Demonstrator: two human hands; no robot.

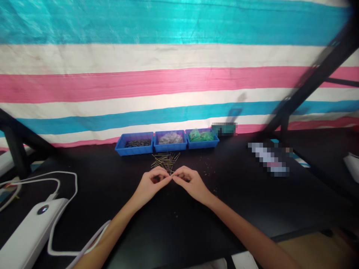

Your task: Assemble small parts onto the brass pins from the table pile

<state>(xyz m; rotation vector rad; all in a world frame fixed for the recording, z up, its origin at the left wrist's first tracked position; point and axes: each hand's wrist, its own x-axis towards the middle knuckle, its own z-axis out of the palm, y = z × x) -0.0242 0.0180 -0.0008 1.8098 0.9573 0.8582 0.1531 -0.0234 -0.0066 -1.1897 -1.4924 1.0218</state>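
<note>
My left hand (153, 182) and my right hand (190, 182) meet fingertip to fingertip above the black table. Both are closed in a pinch, thumbs against forefingers. Whatever lies between the fingertips is too small to make out. Just beyond them is a loose pile of thin, brass-coloured and dark metal pins or screws (165, 160), partly covered by my fingers. Behind the pile, three blue bins stand in a row. The left bin (135, 151) has many dark thin metal pieces, the middle bin (171, 147) clear plastic bits or bags, the right bin (204, 144) green plastic.
A white power bank (33, 231) with white cables (76, 186) lies at the left, one cable running by my left forearm. Small crumbs dot the black table (241, 209) right of the pile. Black frame bars (305, 82) slant up before a striped sheet (168, 82). Blurred-out items sit at the right.
</note>
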